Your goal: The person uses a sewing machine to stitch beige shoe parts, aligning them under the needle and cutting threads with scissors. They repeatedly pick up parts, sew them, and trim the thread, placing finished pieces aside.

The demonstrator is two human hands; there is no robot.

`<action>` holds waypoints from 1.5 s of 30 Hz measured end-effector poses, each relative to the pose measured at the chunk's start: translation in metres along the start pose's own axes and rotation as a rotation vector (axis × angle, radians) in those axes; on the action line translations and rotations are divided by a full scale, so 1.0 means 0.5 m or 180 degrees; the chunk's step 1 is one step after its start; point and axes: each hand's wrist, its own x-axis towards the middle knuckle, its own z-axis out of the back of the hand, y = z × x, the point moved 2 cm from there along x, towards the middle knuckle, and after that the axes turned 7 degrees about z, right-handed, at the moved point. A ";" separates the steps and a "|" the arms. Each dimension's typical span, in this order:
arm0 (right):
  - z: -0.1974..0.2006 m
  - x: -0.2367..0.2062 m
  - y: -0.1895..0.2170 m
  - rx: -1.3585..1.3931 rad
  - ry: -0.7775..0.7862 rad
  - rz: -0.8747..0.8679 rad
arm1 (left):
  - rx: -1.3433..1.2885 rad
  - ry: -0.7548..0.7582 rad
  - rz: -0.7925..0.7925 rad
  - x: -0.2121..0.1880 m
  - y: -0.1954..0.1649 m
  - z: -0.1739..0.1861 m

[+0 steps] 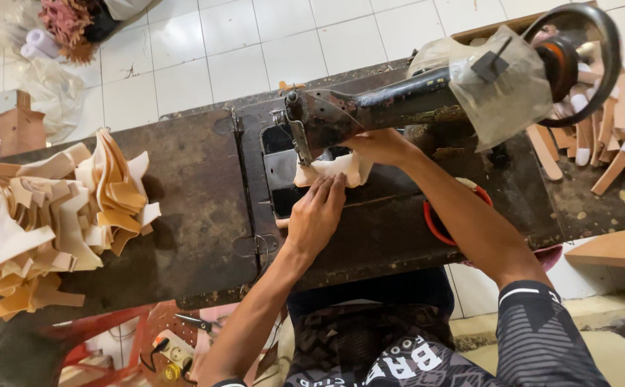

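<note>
The needle of the old black sewing machine [398, 100] cannot be made out; it is too small and is lost against the dark plate. Part of the small pale cream cut piece of fabric [334, 170] is covered by the left hand [317, 211], and its far edge by the right hand [380, 145]. The machine's body is partly wrapped in a cloudy plastic sheet [502, 86]. The red round container [438, 226] is largely hidden behind the right forearm. The heap of tan and cream cut pieces [47, 215] is cut off by the left edge.
</note>
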 end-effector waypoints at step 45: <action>-0.003 -0.051 0.020 -0.1013 0.0252 -0.0348 | -0.1074 0.0270 0.0460 0.001 0.078 0.084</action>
